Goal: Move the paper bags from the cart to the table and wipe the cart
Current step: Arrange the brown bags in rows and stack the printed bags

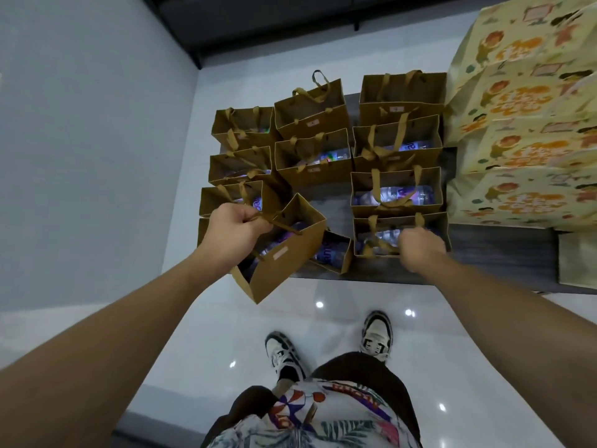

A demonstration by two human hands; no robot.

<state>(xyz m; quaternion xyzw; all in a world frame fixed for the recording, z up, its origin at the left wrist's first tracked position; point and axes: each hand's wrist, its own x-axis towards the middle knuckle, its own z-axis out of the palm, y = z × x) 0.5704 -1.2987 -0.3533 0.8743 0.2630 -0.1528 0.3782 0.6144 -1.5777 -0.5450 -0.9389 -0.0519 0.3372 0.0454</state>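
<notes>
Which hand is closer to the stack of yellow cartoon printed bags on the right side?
Right. The right hand is at the handles of the nearest brown paper bag in the right column, beside the yellow cartoon bags. The left hand holds a tilted brown bag by its handles, farther off.

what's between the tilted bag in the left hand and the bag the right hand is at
In the head view, one small open brown bag with a bottle inside sits between the tilted bag and the right-hand bag.
</notes>
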